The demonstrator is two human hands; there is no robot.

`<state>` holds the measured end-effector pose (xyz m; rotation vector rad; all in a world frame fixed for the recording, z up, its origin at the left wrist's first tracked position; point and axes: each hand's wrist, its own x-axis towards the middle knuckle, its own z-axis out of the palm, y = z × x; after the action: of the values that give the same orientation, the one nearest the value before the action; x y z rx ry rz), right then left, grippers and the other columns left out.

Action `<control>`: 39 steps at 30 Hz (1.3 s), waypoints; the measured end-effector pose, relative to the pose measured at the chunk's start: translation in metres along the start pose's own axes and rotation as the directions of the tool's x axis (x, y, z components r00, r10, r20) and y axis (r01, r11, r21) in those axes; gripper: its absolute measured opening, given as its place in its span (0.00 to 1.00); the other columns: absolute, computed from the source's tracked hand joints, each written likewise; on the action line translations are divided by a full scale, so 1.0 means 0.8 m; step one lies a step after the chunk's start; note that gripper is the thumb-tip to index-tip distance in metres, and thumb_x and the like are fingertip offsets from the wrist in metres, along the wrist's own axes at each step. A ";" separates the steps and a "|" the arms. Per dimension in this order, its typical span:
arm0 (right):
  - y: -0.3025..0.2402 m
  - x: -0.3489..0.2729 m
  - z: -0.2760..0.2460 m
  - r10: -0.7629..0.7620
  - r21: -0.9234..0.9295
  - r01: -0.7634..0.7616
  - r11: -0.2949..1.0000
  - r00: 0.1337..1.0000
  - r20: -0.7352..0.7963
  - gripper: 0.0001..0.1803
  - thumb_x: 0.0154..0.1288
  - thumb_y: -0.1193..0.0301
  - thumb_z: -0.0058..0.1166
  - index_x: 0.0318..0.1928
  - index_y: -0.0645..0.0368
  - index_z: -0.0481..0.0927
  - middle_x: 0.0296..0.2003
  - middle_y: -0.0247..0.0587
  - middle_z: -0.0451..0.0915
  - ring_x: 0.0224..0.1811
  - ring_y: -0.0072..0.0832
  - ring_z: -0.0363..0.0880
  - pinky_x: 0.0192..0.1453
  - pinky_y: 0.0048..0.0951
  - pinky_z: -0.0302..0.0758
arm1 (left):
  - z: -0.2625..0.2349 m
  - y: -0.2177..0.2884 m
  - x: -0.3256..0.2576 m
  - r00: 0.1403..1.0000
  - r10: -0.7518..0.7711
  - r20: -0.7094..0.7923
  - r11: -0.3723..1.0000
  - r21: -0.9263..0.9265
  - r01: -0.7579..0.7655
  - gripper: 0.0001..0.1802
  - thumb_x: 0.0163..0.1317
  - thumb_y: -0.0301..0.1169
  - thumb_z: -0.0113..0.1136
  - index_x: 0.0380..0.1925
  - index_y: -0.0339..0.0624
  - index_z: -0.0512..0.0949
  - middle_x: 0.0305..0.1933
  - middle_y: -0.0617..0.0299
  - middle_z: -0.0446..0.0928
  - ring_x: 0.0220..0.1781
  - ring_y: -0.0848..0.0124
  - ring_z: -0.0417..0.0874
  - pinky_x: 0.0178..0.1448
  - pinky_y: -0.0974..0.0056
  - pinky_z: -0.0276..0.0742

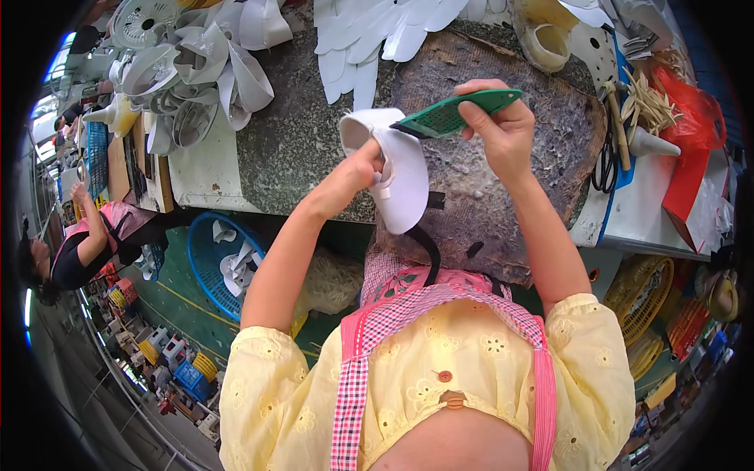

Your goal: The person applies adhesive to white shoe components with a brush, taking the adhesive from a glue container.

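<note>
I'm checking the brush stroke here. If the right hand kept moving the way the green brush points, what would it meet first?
The right hand holds the green brush pointing left; its tip already seems to meet the white shoe held by the left hand, though depth is unclear.

blue basket [206, 271], scissors [605, 166], red bag [695, 118].

White shoe upper [397, 177] showing w/ green brush [452, 114]; person wearing pale yellow blouse [424, 377], pink-white checked apron straps [353, 369]; blue basket [212, 259] sitting on green floor [188, 302]; red bag [695, 118] lying nearby.
</note>
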<state>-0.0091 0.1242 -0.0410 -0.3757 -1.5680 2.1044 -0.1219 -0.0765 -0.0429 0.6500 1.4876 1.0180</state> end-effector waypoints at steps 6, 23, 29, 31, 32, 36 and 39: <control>-0.009 -0.028 -0.010 -0.113 -0.234 0.211 0.949 0.921 0.373 0.10 0.49 0.84 0.54 0.35 0.62 0.77 0.33 0.37 0.78 0.33 0.21 0.76 0.37 0.20 0.71 | 0.016 0.026 0.009 0.971 0.014 -0.239 0.997 -0.074 -0.033 0.67 0.29 0.80 0.05 0.59 0.37 0.52 0.48 0.58 0.71 0.46 0.73 0.71 0.35 0.72 0.59; -0.030 -0.003 0.008 -0.324 -0.105 0.338 0.935 0.937 0.128 0.10 0.42 0.81 0.57 0.30 0.60 0.79 0.25 0.41 0.77 0.25 0.29 0.75 0.27 0.24 0.69 | 0.028 0.045 0.014 0.932 -0.033 -0.360 0.899 -0.418 -0.130 0.65 0.33 0.79 0.12 0.61 0.35 0.47 0.59 0.54 0.60 0.60 0.63 0.60 0.62 0.61 0.51; -0.024 -0.025 -0.018 -0.356 -0.224 0.550 0.805 0.749 0.558 0.11 0.44 0.84 0.54 0.31 0.60 0.78 0.27 0.39 0.77 0.25 0.27 0.74 0.26 0.25 0.69 | 0.024 0.048 0.027 0.889 -0.081 -0.450 0.913 -0.392 -0.115 0.62 0.37 0.78 0.10 0.58 0.34 0.49 0.56 0.51 0.62 0.56 0.64 0.63 0.56 0.58 0.57; -0.032 -0.010 -0.037 -0.438 -0.204 0.530 0.823 0.821 0.367 0.10 0.47 0.83 0.54 0.32 0.60 0.78 0.27 0.37 0.77 0.23 0.25 0.74 0.25 0.24 0.69 | 0.021 0.043 0.027 0.896 -0.092 -0.434 0.903 -0.416 -0.108 0.60 0.39 0.77 0.12 0.58 0.34 0.50 0.55 0.52 0.62 0.55 0.64 0.63 0.55 0.57 0.58; -0.032 0.016 -0.056 -0.551 -0.228 0.580 0.783 0.815 0.181 0.09 0.48 0.82 0.54 0.32 0.60 0.78 0.27 0.36 0.78 0.22 0.24 0.74 0.25 0.23 0.69 | 0.019 0.039 0.029 0.880 -0.113 -0.462 0.888 -0.445 -0.119 0.60 0.41 0.77 0.14 0.59 0.33 0.49 0.56 0.50 0.62 0.56 0.62 0.63 0.56 0.58 0.58; -0.002 0.106 -0.173 -0.676 -0.911 0.196 0.364 0.729 -0.113 0.05 0.54 0.73 0.54 0.32 0.56 0.78 0.26 0.40 0.78 0.25 0.34 0.75 0.29 0.28 0.70 | -0.012 -0.025 0.065 0.735 -0.249 -0.631 0.967 -0.198 0.158 0.45 0.52 0.68 0.29 0.41 0.33 0.68 0.41 0.48 0.70 0.44 0.59 0.71 0.48 0.57 0.66; 0.010 0.118 -0.207 -0.412 -0.921 0.106 0.376 0.909 -0.063 0.05 0.52 0.70 0.56 0.31 0.56 0.79 0.26 0.40 0.78 0.24 0.31 0.75 0.29 0.27 0.69 | -0.014 -0.027 0.071 0.753 0.027 -0.657 0.844 0.419 0.335 0.37 0.57 0.60 0.35 0.24 0.31 0.75 0.29 0.41 0.72 0.34 0.52 0.74 0.43 0.57 0.69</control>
<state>-0.0092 0.3081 -0.0926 -0.6839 -2.2723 0.6898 -0.1400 -0.0408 -0.0895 0.5394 2.4484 0.7208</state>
